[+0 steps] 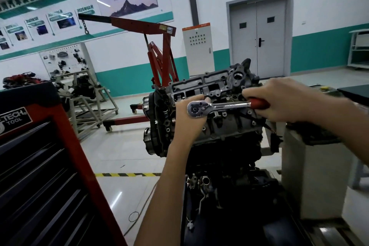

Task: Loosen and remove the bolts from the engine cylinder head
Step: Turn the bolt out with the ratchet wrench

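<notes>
The grey engine cylinder head (207, 84) sits on top of a dark engine block on a stand, at mid-frame. A chrome ratchet wrench (219, 106) with a red handle lies level across the head's near side. My right hand (279, 99) grips the red handle. My left hand (188, 120) is curled round the ratchet's round head from below and behind. Whatever sits under the ratchet head, socket or bolt, is hidden by my left hand.
A red and black tool cabinet (40, 166) stands close at the left. A red engine crane (159, 50) is behind the engine. A grey stand post (311, 166) rises at the right. Yellow-black floor tape (123, 174) crosses the open tiled floor between cabinet and engine.
</notes>
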